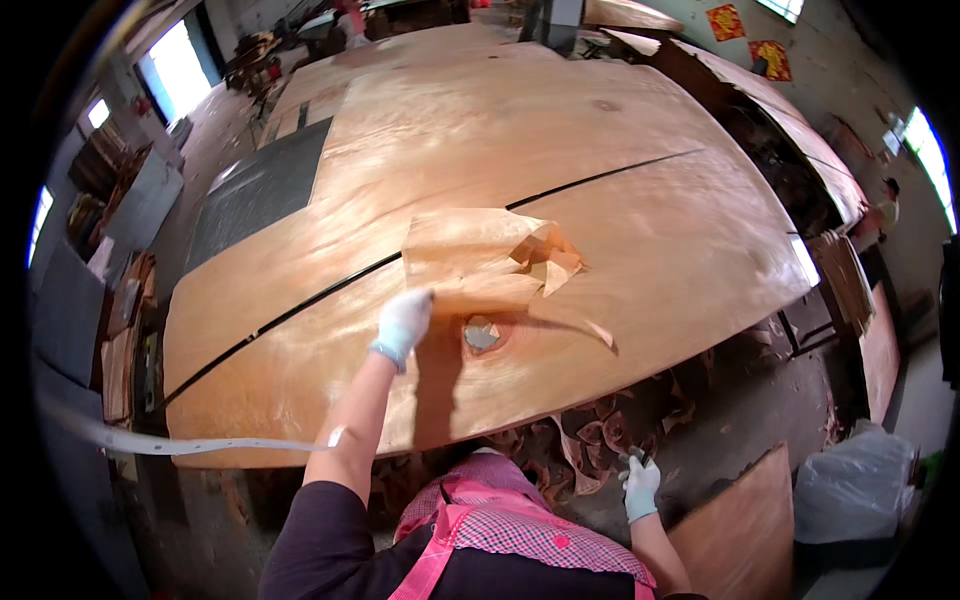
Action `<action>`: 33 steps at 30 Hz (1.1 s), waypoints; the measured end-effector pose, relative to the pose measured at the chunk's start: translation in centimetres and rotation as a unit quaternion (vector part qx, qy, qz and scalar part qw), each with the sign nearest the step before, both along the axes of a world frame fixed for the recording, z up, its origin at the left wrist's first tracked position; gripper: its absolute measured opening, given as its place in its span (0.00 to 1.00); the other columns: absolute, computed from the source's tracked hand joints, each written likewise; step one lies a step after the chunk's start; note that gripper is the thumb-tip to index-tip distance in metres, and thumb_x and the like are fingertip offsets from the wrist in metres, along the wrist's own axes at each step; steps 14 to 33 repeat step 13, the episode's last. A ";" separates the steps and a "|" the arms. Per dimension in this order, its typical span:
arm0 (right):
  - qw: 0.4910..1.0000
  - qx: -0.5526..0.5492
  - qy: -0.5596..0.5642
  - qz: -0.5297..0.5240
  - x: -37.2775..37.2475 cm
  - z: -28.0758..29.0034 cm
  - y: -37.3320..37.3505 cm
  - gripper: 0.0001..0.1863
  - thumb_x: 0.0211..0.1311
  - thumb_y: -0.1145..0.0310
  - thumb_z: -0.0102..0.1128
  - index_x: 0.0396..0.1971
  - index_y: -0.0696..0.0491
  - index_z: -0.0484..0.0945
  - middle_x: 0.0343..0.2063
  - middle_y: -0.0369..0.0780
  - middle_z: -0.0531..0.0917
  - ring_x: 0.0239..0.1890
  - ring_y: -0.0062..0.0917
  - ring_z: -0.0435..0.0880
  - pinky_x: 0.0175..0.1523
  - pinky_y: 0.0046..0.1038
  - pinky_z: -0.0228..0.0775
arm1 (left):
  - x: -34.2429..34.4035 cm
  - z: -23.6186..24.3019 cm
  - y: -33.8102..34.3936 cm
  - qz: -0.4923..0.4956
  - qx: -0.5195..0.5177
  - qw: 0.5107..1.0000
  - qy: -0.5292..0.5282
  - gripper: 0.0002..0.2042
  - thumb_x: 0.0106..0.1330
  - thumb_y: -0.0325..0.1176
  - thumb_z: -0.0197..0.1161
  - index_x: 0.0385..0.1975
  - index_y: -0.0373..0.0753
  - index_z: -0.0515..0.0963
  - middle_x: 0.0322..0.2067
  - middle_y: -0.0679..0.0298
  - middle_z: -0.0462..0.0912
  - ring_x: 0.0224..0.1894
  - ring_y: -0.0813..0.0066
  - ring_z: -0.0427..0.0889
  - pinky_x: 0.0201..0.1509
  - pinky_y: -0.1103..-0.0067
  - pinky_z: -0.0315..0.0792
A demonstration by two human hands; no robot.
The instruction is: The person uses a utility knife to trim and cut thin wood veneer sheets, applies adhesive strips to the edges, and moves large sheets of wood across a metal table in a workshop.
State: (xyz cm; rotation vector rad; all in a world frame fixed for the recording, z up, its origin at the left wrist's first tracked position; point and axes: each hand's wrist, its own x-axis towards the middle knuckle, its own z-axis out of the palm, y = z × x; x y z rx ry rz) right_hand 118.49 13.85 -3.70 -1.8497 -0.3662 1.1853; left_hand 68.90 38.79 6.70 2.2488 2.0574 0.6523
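My left hand (404, 324), in a pale glove, is closed at the near left corner of a loose piece of wood veneer (455, 245). This piece is raised and curled, with a torn, folded right end, and it casts a shadow on the large veneer sheet (640, 240) below. Just right of that hand, a hole (481, 334) in the large sheet shows something light grey. A narrow veneer strip points right beyond the hole. My right hand (641, 486), also gloved, hangs low past the sheet's near edge. Its fingers are curled around something small and dark that I cannot make out.
A long dark slit (330, 290) crosses the large sheet, and a dark rectangular patch (262, 190) lies at its left. Veneer scraps (590, 440) litter the floor by the near edge. A plastic-wrapped bundle (855, 485) stands at right; another person (880, 215) is farther off.
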 end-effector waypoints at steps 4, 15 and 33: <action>0.995 0.067 0.062 0.043 -4.2 2.2 6.3 0.12 0.75 0.72 0.52 0.53 0.54 0.78 0.35 0.41 0.87 0.14 0.12 0.69 0.16 0.17 0.56 | -2.5 6.8 2.8 0.022 0.223 0.973 -0.064 0.08 0.68 0.29 0.59 0.43 0.41 0.82 0.31 0.55 0.84 0.35 0.54 0.83 0.40 0.64 0.78; 0.933 0.148 0.021 0.327 -15.1 6.4 13.7 0.15 0.74 0.74 0.53 0.57 0.59 0.77 0.40 0.42 0.88 0.19 0.12 0.77 0.27 0.16 0.71 | 0.0 -2.4 -4.3 -0.095 0.026 0.995 -0.002 0.11 0.61 0.30 0.64 0.43 0.44 0.83 0.44 0.58 0.84 0.50 0.59 0.82 0.58 0.69 0.75; 0.933 0.148 0.021 0.327 -15.1 6.4 13.7 0.15 0.74 0.74 0.53 0.57 0.59 0.77 0.40 0.42 0.88 0.19 0.12 0.77 0.27 0.16 0.71 | 0.0 -2.4 -4.3 -0.095 0.026 0.995 -0.002 0.11 0.61 0.30 0.64 0.43 0.44 0.83 0.44 0.58 0.84 0.50 0.59 0.82 0.58 0.69 0.75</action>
